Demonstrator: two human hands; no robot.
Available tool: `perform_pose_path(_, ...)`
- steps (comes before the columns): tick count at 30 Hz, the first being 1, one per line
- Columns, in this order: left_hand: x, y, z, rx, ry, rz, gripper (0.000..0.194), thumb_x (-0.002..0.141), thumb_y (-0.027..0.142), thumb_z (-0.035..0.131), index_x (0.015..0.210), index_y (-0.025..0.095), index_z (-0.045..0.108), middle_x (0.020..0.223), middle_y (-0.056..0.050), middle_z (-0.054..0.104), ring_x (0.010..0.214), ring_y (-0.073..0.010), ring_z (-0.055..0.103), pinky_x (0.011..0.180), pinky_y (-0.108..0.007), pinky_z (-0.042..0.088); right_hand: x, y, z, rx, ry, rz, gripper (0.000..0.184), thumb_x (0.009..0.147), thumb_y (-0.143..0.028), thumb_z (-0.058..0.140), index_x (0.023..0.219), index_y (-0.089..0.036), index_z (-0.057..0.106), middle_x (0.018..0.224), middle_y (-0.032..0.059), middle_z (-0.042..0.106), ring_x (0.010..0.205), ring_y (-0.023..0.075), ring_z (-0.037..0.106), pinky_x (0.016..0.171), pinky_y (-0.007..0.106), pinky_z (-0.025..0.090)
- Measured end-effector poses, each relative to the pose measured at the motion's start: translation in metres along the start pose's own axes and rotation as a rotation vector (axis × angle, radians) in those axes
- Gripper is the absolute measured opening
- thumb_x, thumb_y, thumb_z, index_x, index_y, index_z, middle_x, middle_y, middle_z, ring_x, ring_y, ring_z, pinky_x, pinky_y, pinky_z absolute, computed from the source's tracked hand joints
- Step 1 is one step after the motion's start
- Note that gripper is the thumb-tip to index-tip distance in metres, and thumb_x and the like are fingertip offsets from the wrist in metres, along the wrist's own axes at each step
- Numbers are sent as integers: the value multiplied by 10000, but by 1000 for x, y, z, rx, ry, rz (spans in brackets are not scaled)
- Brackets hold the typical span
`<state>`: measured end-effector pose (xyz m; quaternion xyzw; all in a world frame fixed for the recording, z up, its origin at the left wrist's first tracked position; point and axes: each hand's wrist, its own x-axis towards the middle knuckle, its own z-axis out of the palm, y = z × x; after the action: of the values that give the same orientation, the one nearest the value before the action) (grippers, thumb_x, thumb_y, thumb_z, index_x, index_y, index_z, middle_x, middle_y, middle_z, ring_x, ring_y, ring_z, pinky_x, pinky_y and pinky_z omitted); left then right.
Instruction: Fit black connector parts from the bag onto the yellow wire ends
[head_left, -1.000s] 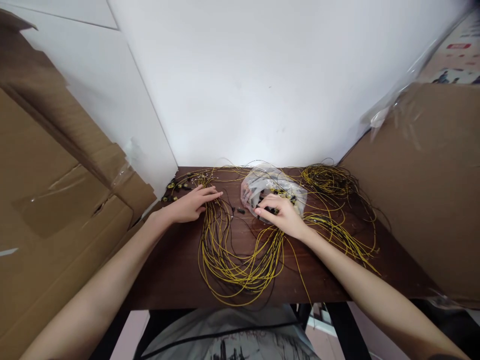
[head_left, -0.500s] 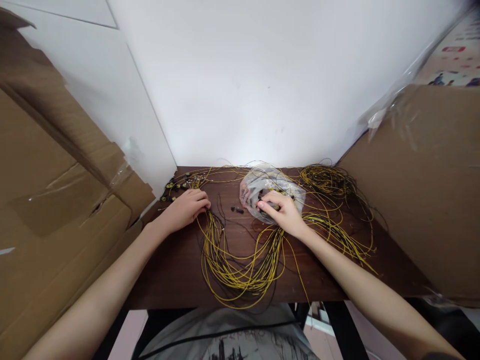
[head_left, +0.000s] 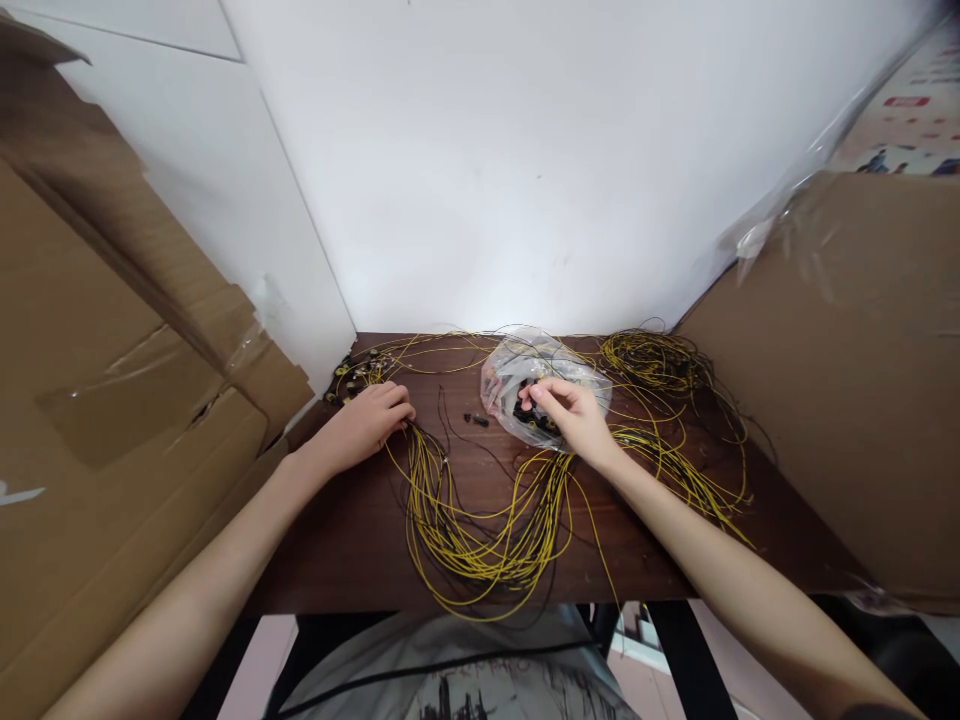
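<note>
My left hand (head_left: 367, 418) is curled over one end of a bundle of thin yellow and black wires (head_left: 484, 568), near the table's left side. From there the bundle loops toward me and back up to the right. My right hand (head_left: 581, 418) is over a clear plastic bag (head_left: 501, 378), thumb and forefinger pinched together; whatever is between them is too small to make out. Small black parts (head_left: 526, 408) lie in the bag below the fingertips. Between my hands, a couple of small dark pieces (head_left: 478, 420) lie on the table.
Wire ends with small connectors (head_left: 354, 372) lie at the back left of the brown table (head_left: 337, 560). A tangled coil of wires (head_left: 652, 360) and a second wire bundle (head_left: 697, 485) are on the right. Cardboard boxes (head_left: 150, 400) (head_left: 840, 380) flank both sides; a white wall (head_left: 480, 180) stands behind.
My right hand has lifted slightly and shifted right, uncovering more black parts in the bag. My left hand has shifted slightly left, still over the wires.
</note>
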<state>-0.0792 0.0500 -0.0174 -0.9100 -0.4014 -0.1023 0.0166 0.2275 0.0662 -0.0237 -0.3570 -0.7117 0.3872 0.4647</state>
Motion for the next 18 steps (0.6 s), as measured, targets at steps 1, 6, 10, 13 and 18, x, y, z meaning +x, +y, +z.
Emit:
perform_pose_path(1,0,0,0,-20,13,2,232,885,137,355,875,171,585,911,-86,555,859,-198,475,810,-348,395,0,0,0,23,11,5,326,852,-464,510,764,-172,627,757,39,657,773,170,602,778,300,456)
perform_pose_path(6,3,-6,-5,-92,34,-35,189,880,124,345,896,165,529,868,-71,563,851,-198,478,844,-363,392,5,0,0,112,110,32,348,821,-519,528,760,-184,597,727,36,637,756,172,603,788,317,472)
perform_pose_path(10,11,-8,-12,-115,37,-36,201,861,101,337,920,159,520,888,-74,561,861,-199,482,826,-352,396,14,-8,4,299,150,72,303,778,-492,604,803,-190,589,703,10,599,712,146,607,776,306,495)
perform_pose_path(13,13,-4,-15,-108,-14,-5,283,760,38,376,950,165,544,900,-72,568,864,-207,486,811,-351,393,20,-21,15,466,48,143,312,752,-473,643,875,-194,575,790,16,616,792,152,634,830,323,508)
perform_pose_path(18,12,1,-18,-7,-83,-25,207,567,67,460,722,171,551,788,-68,520,813,-237,472,761,-381,385,29,-41,50,607,-191,250,273,836,-445,547,845,-173,572,925,71,648,903,151,631,906,336,488)
